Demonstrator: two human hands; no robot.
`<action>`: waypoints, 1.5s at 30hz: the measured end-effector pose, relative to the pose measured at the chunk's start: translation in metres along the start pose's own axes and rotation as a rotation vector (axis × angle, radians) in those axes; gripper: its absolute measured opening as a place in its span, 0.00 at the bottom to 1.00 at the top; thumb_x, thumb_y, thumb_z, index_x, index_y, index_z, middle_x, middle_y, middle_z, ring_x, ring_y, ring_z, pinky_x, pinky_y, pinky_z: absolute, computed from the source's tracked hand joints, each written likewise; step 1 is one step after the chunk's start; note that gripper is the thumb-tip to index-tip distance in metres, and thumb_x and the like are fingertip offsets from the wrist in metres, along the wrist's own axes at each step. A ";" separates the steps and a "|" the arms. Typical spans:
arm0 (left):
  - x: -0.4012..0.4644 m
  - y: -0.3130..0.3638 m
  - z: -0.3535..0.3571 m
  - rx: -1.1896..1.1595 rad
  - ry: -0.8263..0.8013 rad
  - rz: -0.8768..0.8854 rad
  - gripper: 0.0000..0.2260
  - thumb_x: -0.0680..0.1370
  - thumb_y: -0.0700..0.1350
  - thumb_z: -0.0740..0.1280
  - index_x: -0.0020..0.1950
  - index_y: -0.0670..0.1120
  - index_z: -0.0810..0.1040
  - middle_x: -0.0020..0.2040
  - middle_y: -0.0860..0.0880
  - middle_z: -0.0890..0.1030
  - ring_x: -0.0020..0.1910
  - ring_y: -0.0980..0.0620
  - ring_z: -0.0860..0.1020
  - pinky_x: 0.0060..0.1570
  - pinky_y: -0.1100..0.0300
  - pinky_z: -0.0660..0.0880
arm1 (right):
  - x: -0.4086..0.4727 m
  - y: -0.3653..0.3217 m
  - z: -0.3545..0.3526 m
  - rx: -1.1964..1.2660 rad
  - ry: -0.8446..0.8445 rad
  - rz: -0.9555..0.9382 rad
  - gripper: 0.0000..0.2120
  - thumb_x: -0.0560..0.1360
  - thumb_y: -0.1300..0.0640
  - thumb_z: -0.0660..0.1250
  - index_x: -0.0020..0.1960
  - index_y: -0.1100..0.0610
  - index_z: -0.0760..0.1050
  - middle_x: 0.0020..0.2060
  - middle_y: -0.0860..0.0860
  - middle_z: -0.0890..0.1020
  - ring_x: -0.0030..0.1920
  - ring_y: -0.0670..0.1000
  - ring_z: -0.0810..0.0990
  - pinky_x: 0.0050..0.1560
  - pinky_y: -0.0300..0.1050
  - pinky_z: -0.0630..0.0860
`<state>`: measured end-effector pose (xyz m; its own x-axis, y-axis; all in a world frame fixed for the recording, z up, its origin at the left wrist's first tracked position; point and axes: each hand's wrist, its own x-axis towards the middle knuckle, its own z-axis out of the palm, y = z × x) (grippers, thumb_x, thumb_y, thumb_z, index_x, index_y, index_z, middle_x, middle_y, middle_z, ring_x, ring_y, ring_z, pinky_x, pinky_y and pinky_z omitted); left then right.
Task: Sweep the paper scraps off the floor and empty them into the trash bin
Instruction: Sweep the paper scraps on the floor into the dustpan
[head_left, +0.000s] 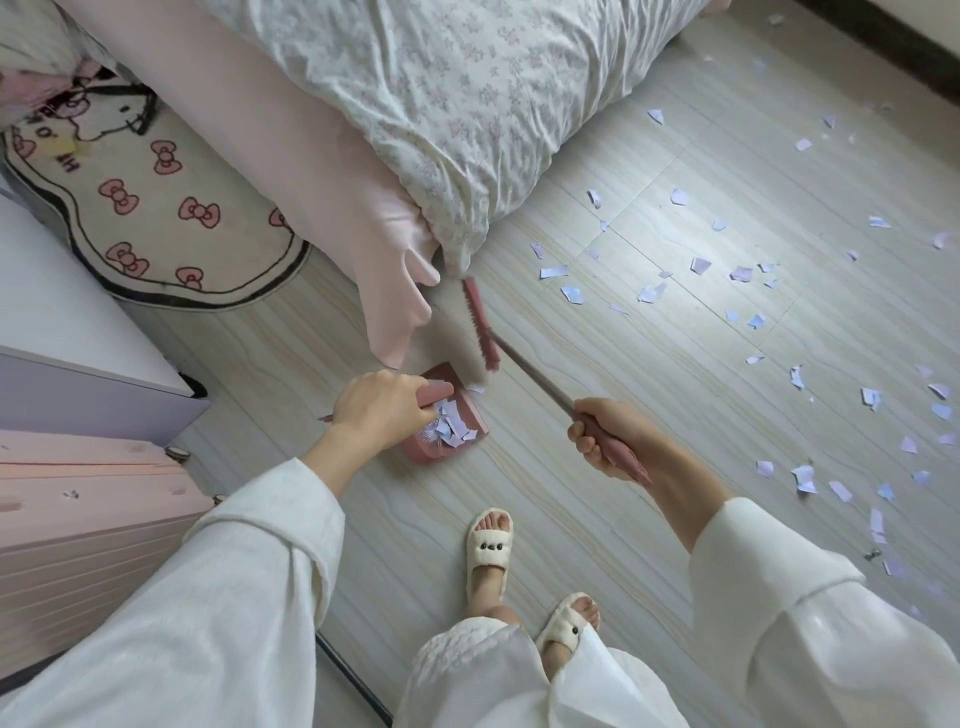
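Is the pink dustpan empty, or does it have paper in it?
It has paper in it. A heap of torn scraps lies inside the dustpan, which the left hand holds by its handle on the floor.

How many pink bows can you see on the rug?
9 bows on the rug: and, part-hidden by bedding; more may be hidden.

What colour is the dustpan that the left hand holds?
The dustpan is dusty pink, like the broom; the head view shows it best.

Loose white sleeves (249, 571), cream slippers (488, 545)
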<state>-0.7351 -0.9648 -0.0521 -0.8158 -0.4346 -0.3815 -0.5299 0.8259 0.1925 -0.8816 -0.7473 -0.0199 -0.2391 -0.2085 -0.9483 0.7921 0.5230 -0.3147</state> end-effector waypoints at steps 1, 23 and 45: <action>0.002 0.001 0.000 0.001 0.009 0.006 0.07 0.73 0.54 0.64 0.45 0.54 0.79 0.40 0.46 0.81 0.40 0.43 0.76 0.37 0.58 0.65 | 0.003 0.000 -0.001 -0.011 0.015 -0.008 0.10 0.81 0.59 0.53 0.41 0.58 0.66 0.25 0.51 0.71 0.15 0.43 0.67 0.15 0.30 0.65; 0.029 0.026 -0.002 0.036 0.003 0.001 0.10 0.73 0.55 0.63 0.46 0.51 0.78 0.41 0.46 0.81 0.39 0.45 0.75 0.37 0.59 0.65 | 0.026 0.013 -0.011 -0.102 0.077 0.022 0.09 0.79 0.62 0.54 0.41 0.59 0.66 0.24 0.52 0.72 0.16 0.45 0.68 0.17 0.32 0.65; 0.029 0.023 -0.004 0.026 0.009 -0.018 0.09 0.73 0.55 0.63 0.43 0.50 0.77 0.37 0.46 0.80 0.35 0.46 0.70 0.37 0.58 0.65 | 0.017 -0.002 -0.027 -0.125 0.057 -0.003 0.09 0.80 0.60 0.55 0.40 0.59 0.66 0.28 0.53 0.72 0.16 0.44 0.69 0.17 0.32 0.65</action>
<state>-0.7717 -0.9601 -0.0551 -0.8085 -0.4526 -0.3761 -0.5383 0.8271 0.1619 -0.9024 -0.7291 -0.0366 -0.2761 -0.1650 -0.9469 0.7159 0.6220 -0.3171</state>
